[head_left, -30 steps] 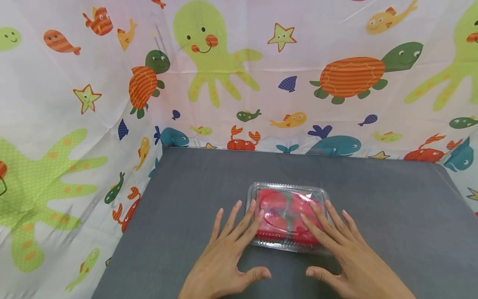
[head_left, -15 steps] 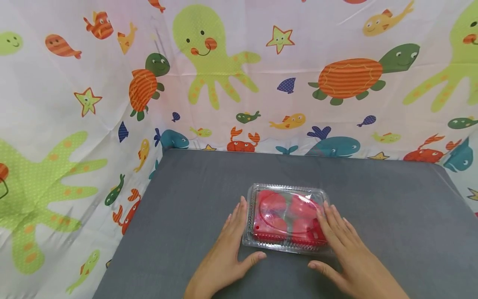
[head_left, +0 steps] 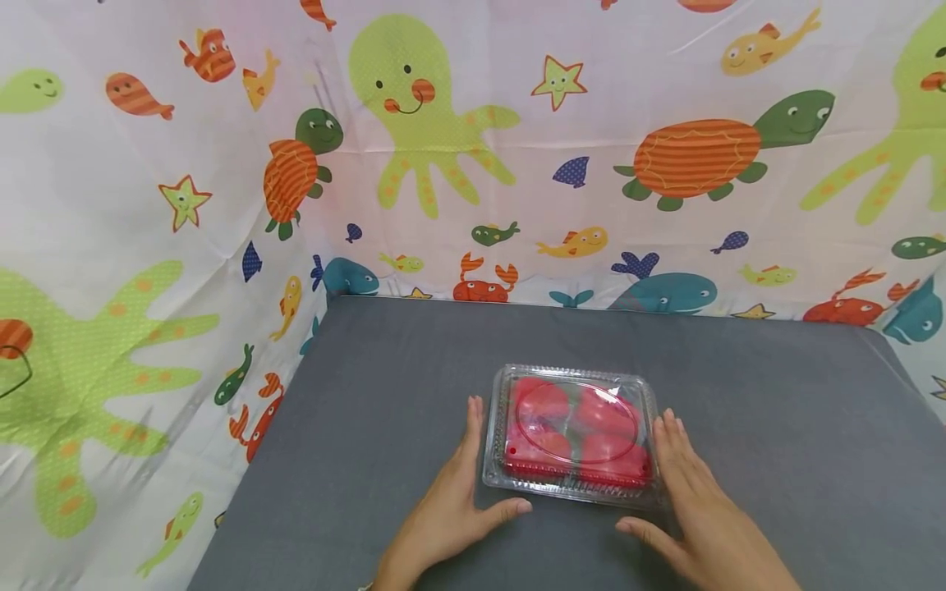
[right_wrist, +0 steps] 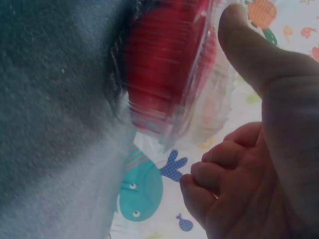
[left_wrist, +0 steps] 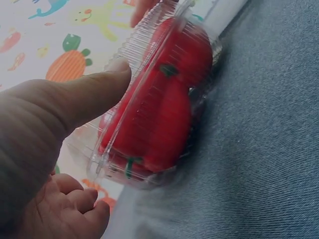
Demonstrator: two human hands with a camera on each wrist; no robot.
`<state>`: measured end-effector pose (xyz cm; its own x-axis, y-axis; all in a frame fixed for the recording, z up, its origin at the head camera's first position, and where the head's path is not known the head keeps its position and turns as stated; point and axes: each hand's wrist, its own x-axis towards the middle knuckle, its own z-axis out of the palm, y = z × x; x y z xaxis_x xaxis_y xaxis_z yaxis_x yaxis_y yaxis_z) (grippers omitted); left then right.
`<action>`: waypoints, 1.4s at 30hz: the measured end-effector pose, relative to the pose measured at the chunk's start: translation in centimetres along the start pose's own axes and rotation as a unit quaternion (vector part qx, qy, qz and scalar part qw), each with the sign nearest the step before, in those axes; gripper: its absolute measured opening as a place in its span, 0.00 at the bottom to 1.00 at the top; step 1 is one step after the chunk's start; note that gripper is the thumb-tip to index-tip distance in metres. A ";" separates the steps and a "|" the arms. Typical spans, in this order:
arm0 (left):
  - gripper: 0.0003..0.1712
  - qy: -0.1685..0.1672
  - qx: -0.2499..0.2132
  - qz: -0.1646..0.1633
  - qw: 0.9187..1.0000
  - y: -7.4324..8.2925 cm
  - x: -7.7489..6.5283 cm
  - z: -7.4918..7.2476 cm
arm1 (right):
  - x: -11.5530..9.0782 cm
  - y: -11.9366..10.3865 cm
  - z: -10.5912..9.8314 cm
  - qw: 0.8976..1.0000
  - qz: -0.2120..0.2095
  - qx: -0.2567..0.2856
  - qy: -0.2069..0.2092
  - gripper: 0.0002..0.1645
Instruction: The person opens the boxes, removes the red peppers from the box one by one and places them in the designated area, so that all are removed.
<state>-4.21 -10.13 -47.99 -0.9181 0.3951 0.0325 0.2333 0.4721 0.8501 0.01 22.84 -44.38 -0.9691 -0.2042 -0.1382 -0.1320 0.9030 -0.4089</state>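
Observation:
A clear plastic clamshell box [head_left: 569, 491] lies flat with its lid down. Inside are several red, rounded fruit- or vegetable-like pieces [head_left: 541, 400], and green stem tops [left_wrist: 168, 69] show on them in the left wrist view. My left hand [head_left: 451, 507] stands edge-on beside the box's left side, fingers straight and together, thumb out toward the front. On the other side, my right hand [head_left: 698, 509] has its straight fingers along the box's right edge, thumb also stretched inward. Neither hand's fingers curl around the box; both thumbs lie short of its front rim.
The box is on a grey cloth-covered table [head_left: 384, 377]. A white curtain [head_left: 458, 74] printed with sea animals stands along the table's back and left sides, and shows at the far right edge too.
One second ago both hands were spread with fingertips over the lid. They have since moved apart to the box's two sides, fingers drawn together. The box has stayed nearly in place.

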 end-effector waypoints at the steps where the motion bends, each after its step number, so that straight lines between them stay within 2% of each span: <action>1: 0.80 -0.001 -0.004 -0.003 1.000 -0.1 0.0 0.1 | 0.0 0.0 0.1 1.000 0.005 0.001 -0.002 0.83; 9: 0.79 0.000 -0.017 -0.006 1.000 0.0 0.2 0.4 | 0.3 0.1 0.9 0.999 0.039 0.013 -0.011 0.84; 18: 0.79 -0.004 -0.038 -0.019 0.999 0.2 0.4 0.5 | 0.5 0.2 1.1 0.998 0.066 0.020 -0.004 0.80; 27: 0.80 0.010 -0.057 -0.016 0.998 0.2 0.3 0.9 | 0.2 0.1 1.0 0.998 0.066 0.021 0.002 0.79; 42: 0.74 0.005 -0.079 -0.008 0.997 0.1 0.4 1.0 | 0.4 0.7 0.8 0.998 0.048 0.028 0.016 0.75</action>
<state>-4.19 -9.13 -48.46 -0.9244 0.3807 0.0221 0.1652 0.3474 0.9231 -0.31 23.13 -45.44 -0.9831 -0.1041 -0.1508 -0.0264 0.8948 -0.4456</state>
